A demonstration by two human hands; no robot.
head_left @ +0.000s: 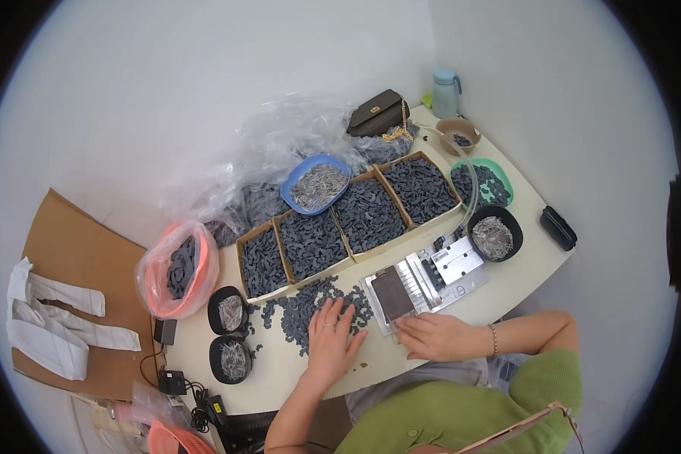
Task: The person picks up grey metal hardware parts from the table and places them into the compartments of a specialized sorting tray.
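Shows dark grey on small parts [299, 314]; silver on the fixture [457, 262]; dark brown on its block [392, 293]; cream on the tabletop [511, 284].

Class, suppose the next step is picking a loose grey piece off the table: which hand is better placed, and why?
Probably the left hand: it is spread open at the loose grey pieces. The right hand is at the metal fixture's near edge, farther from them.

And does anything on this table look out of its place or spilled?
A dark handbag sits at the back of the table, seemingly unrelated to the work. A blue bowl seems perched over the divided box's far edge. Loose grey parts lie scattered by the left hand; spilled or poured, I cannot tell.
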